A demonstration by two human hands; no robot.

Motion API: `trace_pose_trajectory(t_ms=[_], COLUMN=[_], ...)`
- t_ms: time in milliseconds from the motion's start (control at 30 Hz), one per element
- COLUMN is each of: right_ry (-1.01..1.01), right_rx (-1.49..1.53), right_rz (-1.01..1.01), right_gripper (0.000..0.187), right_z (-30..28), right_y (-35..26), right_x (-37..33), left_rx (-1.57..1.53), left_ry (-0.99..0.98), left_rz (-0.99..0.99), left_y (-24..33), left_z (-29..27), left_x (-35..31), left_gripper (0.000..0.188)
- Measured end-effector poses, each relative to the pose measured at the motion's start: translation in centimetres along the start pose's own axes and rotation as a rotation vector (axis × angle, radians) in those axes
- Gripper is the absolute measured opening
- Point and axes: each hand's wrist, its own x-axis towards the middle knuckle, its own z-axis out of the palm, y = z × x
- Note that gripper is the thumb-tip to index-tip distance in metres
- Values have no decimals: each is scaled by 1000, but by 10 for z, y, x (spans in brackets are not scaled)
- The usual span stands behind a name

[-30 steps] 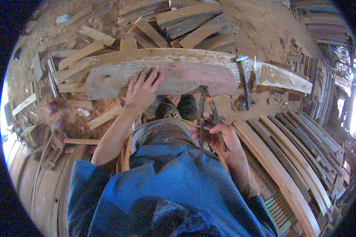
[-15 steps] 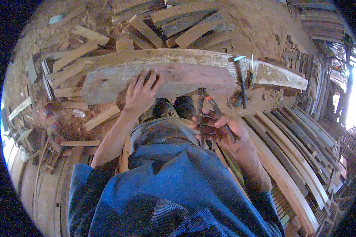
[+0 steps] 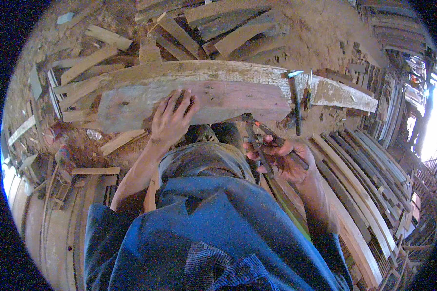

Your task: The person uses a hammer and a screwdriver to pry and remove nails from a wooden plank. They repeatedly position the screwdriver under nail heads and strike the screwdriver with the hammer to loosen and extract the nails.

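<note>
A weathered, reddish-grey wooden board (image 3: 228,95) lies across in front of me, marked with several small dark holes. My left hand (image 3: 174,114) rests on its left-middle part, fingers a little spread and lying on the wood. In my right hand (image 3: 286,157) is a pair of dark pincers (image 3: 264,133) with an orange mark near the pivot. Their jaws touch or nearly touch the near edge of the board, right of its middle. Whether the jaws grip anything is too small to tell.
Beneath the board runs a long, pale, worn beam (image 3: 342,94). A hammer (image 3: 294,99) leans on it at the right, with a screwdriver-like tool (image 3: 308,94) beside it. Offcuts (image 3: 243,34) lie heaped beyond; long planks (image 3: 359,189) are stacked at the right.
The pincers' handles and my right hand have swung to the right and turned, while the jaws stay near the board's near edge. My left hand stays on the board.
</note>
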Motion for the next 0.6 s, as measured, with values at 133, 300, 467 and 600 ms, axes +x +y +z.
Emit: trace_pose_trajectory(t_ms=[133,300,467,600], right_ry=[68,60,49,45], right_rx=[181,232,154,109], right_rz=[19,11,-25,-84], right_gripper=[37,39,39,39], right_z=[5,13,10,0], right_y=[-6,-14,-20,-18], right_x=[-1,1,3,3], left_rx=[9,0,-7,11], left_ry=[19,-16,6,15], left_rz=[-8,-4,5,-2], left_y=[0,0,-1,0], left_z=[0,-2,-4,-5], left_x=[2,4,4,4], left_gripper=[32,32,32,30])
